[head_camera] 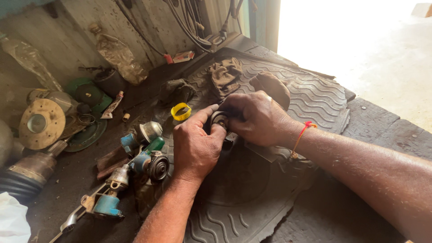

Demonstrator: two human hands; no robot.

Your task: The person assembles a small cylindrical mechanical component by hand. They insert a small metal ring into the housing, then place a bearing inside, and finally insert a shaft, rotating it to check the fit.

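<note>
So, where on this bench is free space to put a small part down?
The ribbed rubber mat is bare right of the rags, and near its front edge below the left hand. The dark wood beyond the right hand is also free. Left of the mat it is crowded: blue-green fittings, a round disc, a yellow ring.

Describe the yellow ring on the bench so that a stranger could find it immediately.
Start at the black ribbed rubber mat covering the workbench. At its upper left edge, just above the left hand, lies the yellow ring. It is the only bright yellow thing among dark, greasy parts and rags.
</note>
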